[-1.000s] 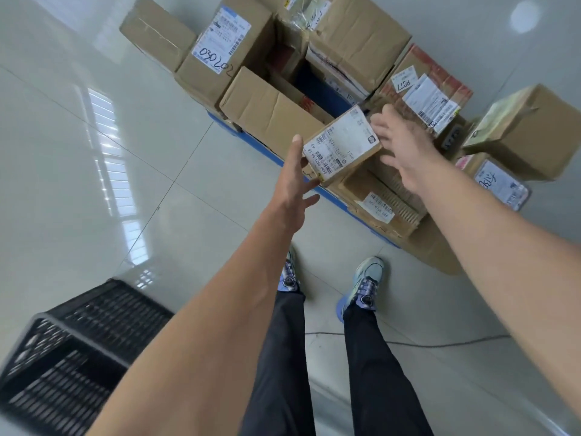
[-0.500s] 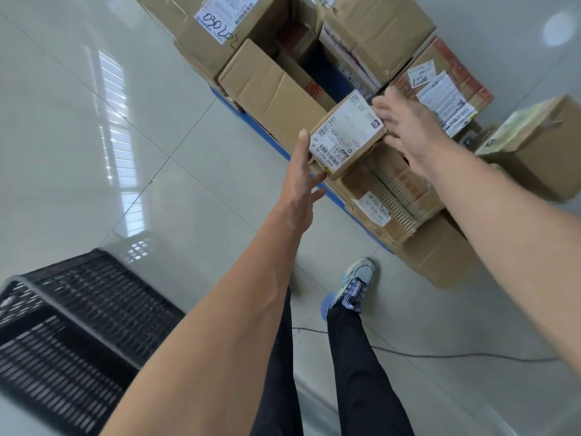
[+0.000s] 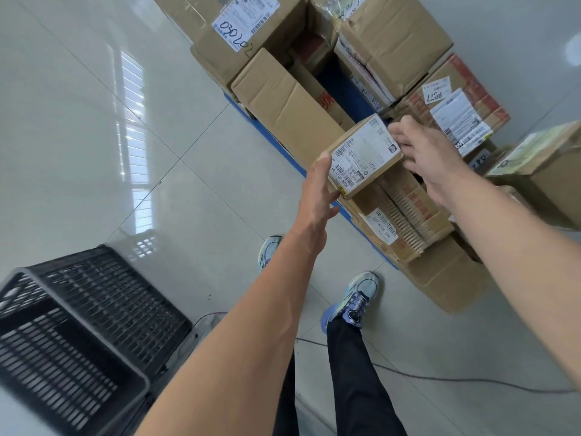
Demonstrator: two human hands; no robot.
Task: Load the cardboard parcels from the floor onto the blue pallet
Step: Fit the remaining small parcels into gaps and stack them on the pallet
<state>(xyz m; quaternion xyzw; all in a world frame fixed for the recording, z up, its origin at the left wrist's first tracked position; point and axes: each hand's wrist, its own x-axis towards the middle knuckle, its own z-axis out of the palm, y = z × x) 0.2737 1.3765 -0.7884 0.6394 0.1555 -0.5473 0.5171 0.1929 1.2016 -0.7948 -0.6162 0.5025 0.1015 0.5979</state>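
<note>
Left hand (image 3: pixel 317 190) is pressed flat, fingers straight, against the near short end of the small brown cardboard parcel with white shipping label (image 3: pixel 366 155). Right hand (image 3: pixel 430 158) is spread against the far end. Long axis is thus run hand to hand, near-left to far-right. Parcel is held over the striped flat cartons (image 3: pixel 408 215) at the near edge of the blue plastic pallet (image 3: pixel 276 143). Set-down spot is judged straight below; an even two-handed lowering is called for.
</note>
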